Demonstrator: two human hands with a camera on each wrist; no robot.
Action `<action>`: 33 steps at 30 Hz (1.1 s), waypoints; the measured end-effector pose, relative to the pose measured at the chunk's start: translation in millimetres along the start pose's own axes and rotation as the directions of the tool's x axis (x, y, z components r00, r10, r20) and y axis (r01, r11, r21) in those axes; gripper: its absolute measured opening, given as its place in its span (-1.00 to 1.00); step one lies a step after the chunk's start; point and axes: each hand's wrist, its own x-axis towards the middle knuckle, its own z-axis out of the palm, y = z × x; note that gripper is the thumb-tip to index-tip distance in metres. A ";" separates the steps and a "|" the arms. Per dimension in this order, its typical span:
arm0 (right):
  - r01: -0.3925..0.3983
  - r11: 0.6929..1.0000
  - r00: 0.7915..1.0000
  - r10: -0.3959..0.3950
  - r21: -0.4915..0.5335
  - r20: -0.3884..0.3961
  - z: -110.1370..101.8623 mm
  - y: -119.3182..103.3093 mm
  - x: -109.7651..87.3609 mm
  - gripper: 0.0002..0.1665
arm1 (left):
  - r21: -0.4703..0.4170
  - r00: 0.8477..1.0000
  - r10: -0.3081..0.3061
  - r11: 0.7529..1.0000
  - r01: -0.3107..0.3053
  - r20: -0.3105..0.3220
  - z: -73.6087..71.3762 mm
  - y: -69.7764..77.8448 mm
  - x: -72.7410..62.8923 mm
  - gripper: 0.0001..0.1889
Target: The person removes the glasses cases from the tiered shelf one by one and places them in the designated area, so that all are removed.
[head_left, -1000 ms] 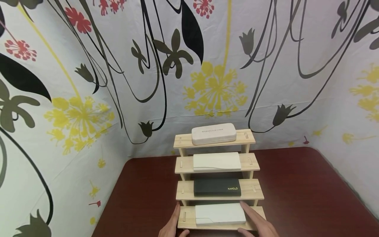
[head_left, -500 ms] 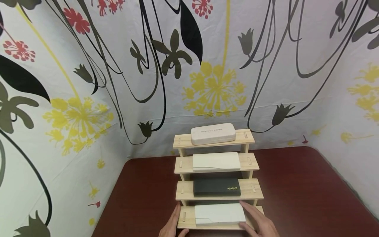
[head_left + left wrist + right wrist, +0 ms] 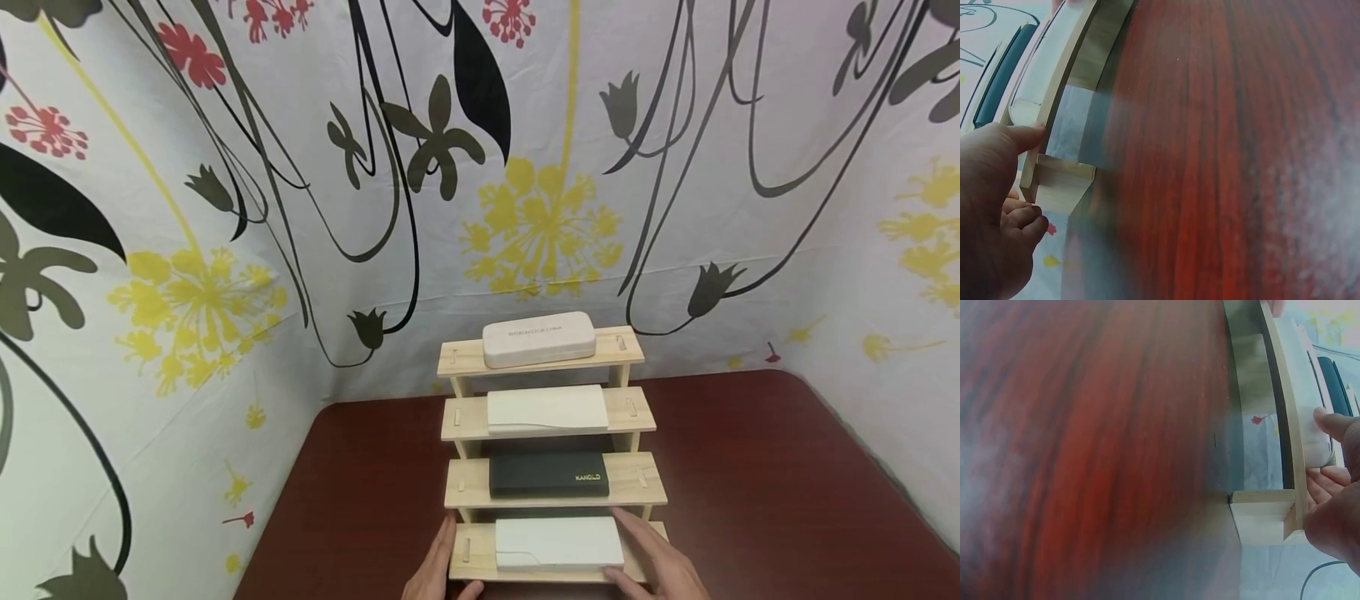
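Note:
A stepped wooden display rack (image 3: 471, 546) stands on the table, with a case on each step. On the lowest step lies a white glasses case (image 3: 558, 543) with a flap line at its left. My left hand (image 3: 437, 564) holds the left end of that step, thumb at the front edge and fingers round the end, as the left wrist view shows. My right hand (image 3: 660, 560) grips the white case's right end. Its thumb (image 3: 1333, 423) presses the front of the case; its fingers lie along the case's end, partly hidden.
On the steps above sit a dark case (image 3: 548, 475) with gold lettering, a cream flap case (image 3: 547, 408) and a rounded off-white case (image 3: 538, 339) at the top. A dark red-brown table (image 3: 750, 483) extends to both sides. Flower-printed cloth (image 3: 547, 100) hangs behind and at the sides.
My right thumb has moved from the front edge of the lowest step up onto the white case. The case has shifted very slightly. My left hand stays at the step's left end.

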 end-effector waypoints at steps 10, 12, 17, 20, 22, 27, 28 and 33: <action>0.032 0.999 0.999 -0.032 0.028 0.026 0.1 2.9 1.1 -0.03 | 0.036 0.990 0.102 0.994 -0.099 -0.098 7.9 -6.5 0.3 -0.04; 0.053 0.998 0.998 -0.054 0.035 0.018 0.1 3.9 1.5 -0.03 | 0.028 0.989 0.108 0.994 -0.105 -0.098 8.1 -7.3 0.3 -0.05; 0.046 0.998 0.999 -0.046 0.037 0.018 -0.5 2.6 1.9 -0.01 | 0.008 0.980 0.151 0.988 -0.151 -0.133 10.0 -11.8 0.4 -0.07; 0.024 0.999 0.999 -0.025 0.027 0.035 -1.1 1.5 2.2 0.02 | 0.020 0.964 0.197 0.980 -0.197 -0.179 12.1 -15.7 0.9 -0.07; 0.024 1.000 0.999 -0.024 0.021 0.042 -1.2 1.5 2.4 0.04 | 0.029 0.955 0.217 0.976 -0.215 -0.201 13.5 -18.1 1.4 -0.07; 0.062 0.998 0.997 -0.062 0.020 0.035 -0.7 4.2 3.1 0.02 | -0.005 0.956 0.211 0.976 -0.216 -0.202 14.5 -20.2 2.0 -0.07; 0.065 0.998 0.997 -0.066 0.027 0.033 -0.7 4.9 3.2 0.01 | -0.019 0.959 0.205 0.977 -0.213 -0.196 14.2 -20.1 1.9 -0.07; 0.092 0.994 0.995 -0.093 0.066 0.021 0.0 8.4 2.7 0.00 | -0.112 0.974 0.168 0.976 -0.186 -0.154 10.9 -19.3 2.3 -0.09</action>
